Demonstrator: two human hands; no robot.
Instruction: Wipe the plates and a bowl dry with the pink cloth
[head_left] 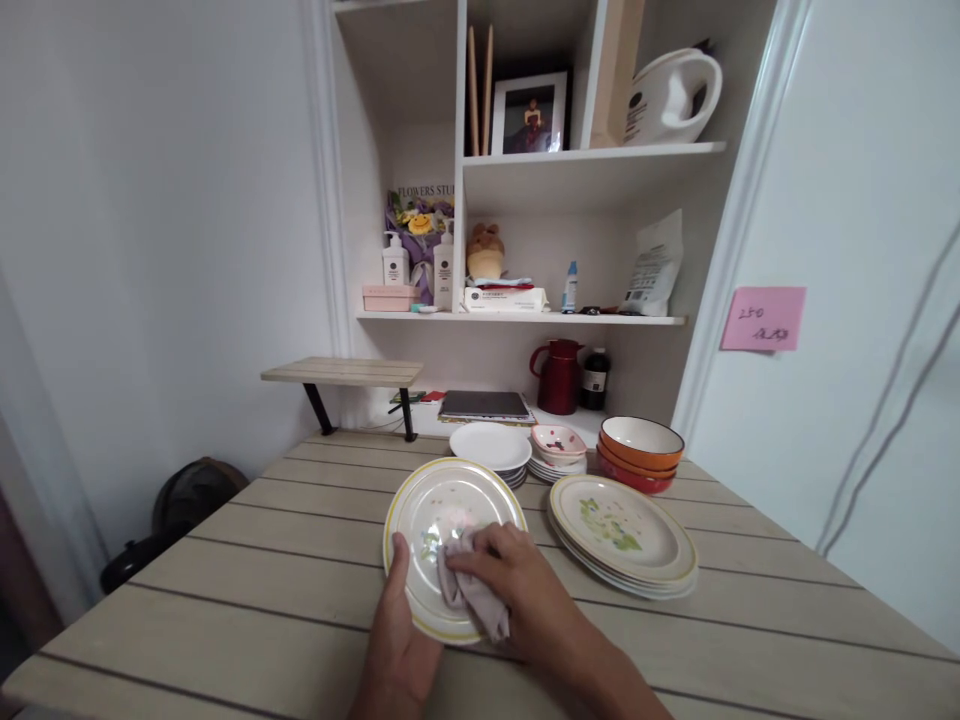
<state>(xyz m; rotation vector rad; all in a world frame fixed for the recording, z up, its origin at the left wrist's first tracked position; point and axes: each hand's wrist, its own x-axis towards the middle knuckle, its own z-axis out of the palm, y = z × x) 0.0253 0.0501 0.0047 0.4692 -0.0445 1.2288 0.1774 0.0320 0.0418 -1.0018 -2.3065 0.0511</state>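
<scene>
My left hand [401, 630] grips the near edge of a yellow-rimmed plate [435, 500], thumb lying on its face, and holds it tilted above the wooden table [262, 580]. My right hand [517, 580] presses a pale pinkish cloth [469, 590] against the plate's face, fingers closed on the cloth. To the right lies a stack of similar plates [622, 535] with a green floral print.
Behind stand a stack of white plates [491, 448], small pink dishes [559, 445] and stacked orange bowls [641, 452]. A red jug [559, 375], a dark bottle and a tablet sit at the back. Shelves above hold bottles and a frame. A small wooden riser [345, 372] stands at left.
</scene>
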